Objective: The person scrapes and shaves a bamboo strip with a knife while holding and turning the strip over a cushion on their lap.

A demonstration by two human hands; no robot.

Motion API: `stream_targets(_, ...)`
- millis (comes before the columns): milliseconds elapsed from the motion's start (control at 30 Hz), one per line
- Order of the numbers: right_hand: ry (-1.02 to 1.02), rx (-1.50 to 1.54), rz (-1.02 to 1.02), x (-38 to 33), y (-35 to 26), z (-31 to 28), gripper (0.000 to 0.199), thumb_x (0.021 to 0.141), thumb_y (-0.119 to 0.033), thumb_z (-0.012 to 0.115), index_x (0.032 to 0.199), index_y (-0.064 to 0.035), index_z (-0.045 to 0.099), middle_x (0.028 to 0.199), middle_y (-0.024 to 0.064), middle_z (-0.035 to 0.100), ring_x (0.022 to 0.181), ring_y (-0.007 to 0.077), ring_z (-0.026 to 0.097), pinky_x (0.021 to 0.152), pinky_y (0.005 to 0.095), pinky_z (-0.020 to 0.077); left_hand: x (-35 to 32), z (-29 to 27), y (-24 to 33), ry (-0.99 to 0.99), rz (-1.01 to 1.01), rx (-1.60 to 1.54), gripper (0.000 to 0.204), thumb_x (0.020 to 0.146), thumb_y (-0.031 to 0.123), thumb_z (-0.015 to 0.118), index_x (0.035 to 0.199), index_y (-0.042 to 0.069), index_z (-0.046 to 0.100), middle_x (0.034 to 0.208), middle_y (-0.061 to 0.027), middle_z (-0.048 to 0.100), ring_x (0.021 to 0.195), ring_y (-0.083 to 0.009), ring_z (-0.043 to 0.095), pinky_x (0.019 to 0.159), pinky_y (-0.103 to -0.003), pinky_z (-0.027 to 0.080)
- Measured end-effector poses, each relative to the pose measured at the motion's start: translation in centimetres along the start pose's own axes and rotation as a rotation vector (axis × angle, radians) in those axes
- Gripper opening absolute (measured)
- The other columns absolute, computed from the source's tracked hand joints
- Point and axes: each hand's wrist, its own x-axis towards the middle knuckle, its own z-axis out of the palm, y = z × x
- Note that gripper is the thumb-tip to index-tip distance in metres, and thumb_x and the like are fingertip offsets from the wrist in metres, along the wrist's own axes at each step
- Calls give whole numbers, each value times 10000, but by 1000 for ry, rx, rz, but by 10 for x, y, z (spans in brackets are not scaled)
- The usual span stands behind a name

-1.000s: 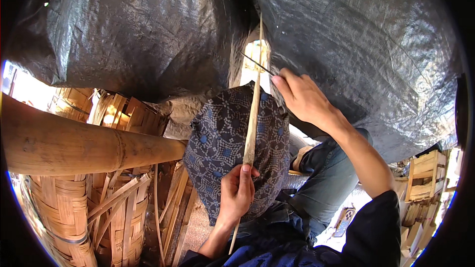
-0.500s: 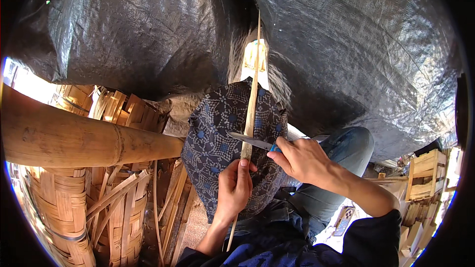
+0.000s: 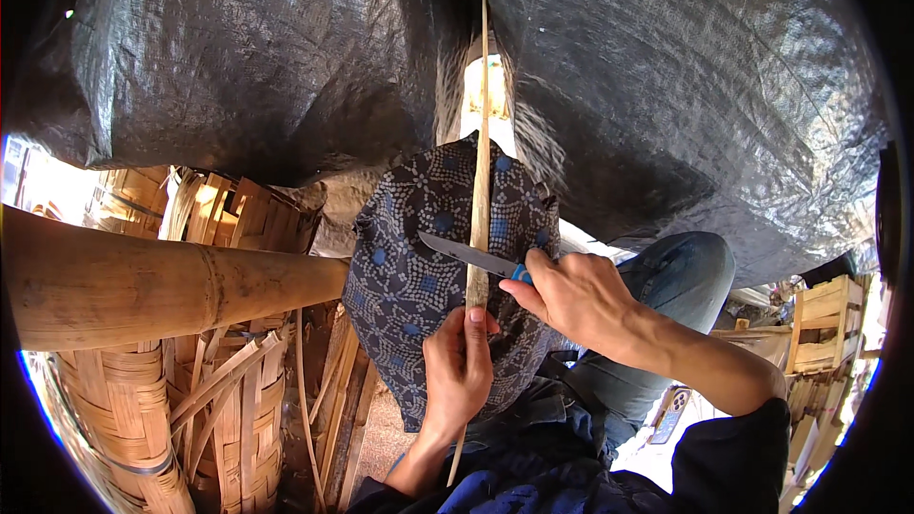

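Note:
A long, pale bamboo strip (image 3: 481, 186) runs away from me over a dark patterned cloth (image 3: 390, 257) with blue dots. My left hand (image 3: 457, 366) pinches the strip low down, thumb on top; a thin tail of it shows below the wrist. In my right hand (image 3: 583, 305) is a knife (image 3: 468, 253) with a blue handle, the fingers wrapped around it. The blade lies across the strip a little above my left thumb, its tip pointing left. Most of the handle is hidden in my fist.
A thick bamboo pole (image 3: 143, 281) comes in from the left up to the cloth. Woven bamboo baskets (image 3: 119, 400) and loose strips stand below it. Dark plastic sheeting (image 3: 685, 67) hangs ahead. At right are a wooden crate (image 3: 826, 324) and a phone (image 3: 669, 416).
The knife has shifted slightly left and nearer to me along the strip, its blade now tilted more. Both hands keep their grip. The whole view has shifted a little.

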Motion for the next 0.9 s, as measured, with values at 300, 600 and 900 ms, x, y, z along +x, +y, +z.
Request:
stream_targets(300, 97, -121, -90, 18, -4, 8, 474, 938, -426, 503, 684, -26, 530, 384, 61, 472, 326, 193, 534, 289, 328, 418, -1, 2, -2, 19, 71, 20, 309, 993, 179, 438, 775, -4, 557, 520, 30, 400, 480, -29, 318, 431, -255, 219)
stream_targets(600, 89, -44, -24, 2, -6, 4, 472, 938, -421, 504, 681, -27, 531, 402, 80, 494, 340, 205, 552, 293, 335, 429, -1, 3, 1, -10, 21, -84, 321, 1001, 218, 434, 796, 1, 551, 520, 63, 401, 466, 0, 338, 422, -207, 225)
stream_targets(900, 100, -6, 27, 9, 1, 8, 448, 940, -387, 518, 714, -2, 558, 422, 80, 504, 343, 220, 541, 305, 354, 429, 4, 6, -5, 49, 116, 105, 329, 989, 214, 450, 776, -8, 567, 502, 13, 416, 462, -50, 360, 423, -275, 255)
